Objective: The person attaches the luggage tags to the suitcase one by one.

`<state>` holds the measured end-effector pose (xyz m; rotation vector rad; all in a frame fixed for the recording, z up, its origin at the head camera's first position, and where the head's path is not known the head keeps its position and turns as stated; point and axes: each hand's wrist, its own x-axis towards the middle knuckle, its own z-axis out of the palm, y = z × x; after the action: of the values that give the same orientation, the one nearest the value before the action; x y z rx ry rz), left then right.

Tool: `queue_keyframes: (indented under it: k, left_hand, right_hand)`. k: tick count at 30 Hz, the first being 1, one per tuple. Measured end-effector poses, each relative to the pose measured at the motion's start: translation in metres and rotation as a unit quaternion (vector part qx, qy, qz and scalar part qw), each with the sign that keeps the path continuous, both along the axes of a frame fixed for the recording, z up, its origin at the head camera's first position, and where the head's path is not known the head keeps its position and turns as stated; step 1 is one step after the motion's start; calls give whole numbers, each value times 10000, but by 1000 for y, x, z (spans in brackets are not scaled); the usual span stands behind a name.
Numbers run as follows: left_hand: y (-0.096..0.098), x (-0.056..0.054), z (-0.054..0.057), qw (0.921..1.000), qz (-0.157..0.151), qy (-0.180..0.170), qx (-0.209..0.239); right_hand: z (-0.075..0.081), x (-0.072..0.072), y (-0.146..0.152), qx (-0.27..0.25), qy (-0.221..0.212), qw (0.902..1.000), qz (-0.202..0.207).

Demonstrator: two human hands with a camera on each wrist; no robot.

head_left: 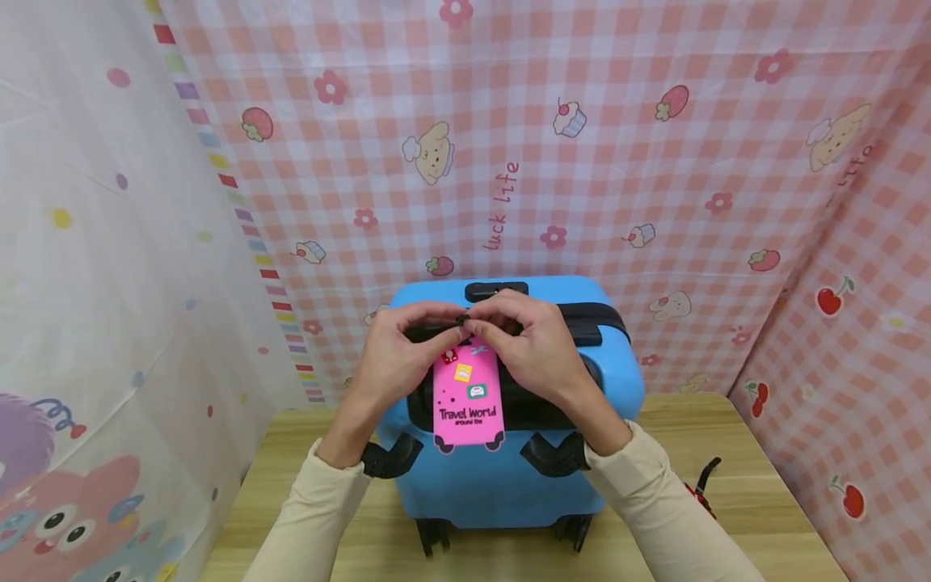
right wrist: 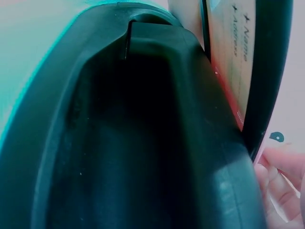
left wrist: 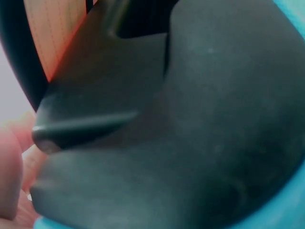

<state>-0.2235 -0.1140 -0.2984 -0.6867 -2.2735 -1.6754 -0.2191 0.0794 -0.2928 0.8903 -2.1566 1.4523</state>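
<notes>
A blue suitcase (head_left: 502, 489) stands upright, its black handle (right wrist: 219, 157) and the recess behind it facing me. From the handle area hangs a pink luggage tag (head_left: 452, 398) printed "Travel World around the". At the tag's top, my left hand (head_left: 393, 352) pinches a small black strap (head_left: 463, 320) between thumb and index finger. My right hand (head_left: 534, 343) pinches it from the other side, both sets of fingertips nearly meeting. The right wrist view shows the tag's back, with a name-and-address card (right wrist: 233, 57). Fingertips hide most of the strap.
The suitcase rests on a wood-grain table (head_left: 676, 428). A red item with a black strap (head_left: 702, 489) lies right of it, partly behind my right sleeve. A pink checked curtain (head_left: 502, 121) hangs behind, and a white patterned one (head_left: 167, 307) to the left.
</notes>
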Motion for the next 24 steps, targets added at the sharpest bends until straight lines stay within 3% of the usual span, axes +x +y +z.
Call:
queue_keyframes:
  k: [15,24]
  left_hand:
    - [2,1,5,9995,124,-239,-140]
    - [3,4,7,9988,249,-344,-231]
  right_hand:
    - [-1,0,1,68,230,9997,37]
    - [-1,1,2,-7,152,9998,98]
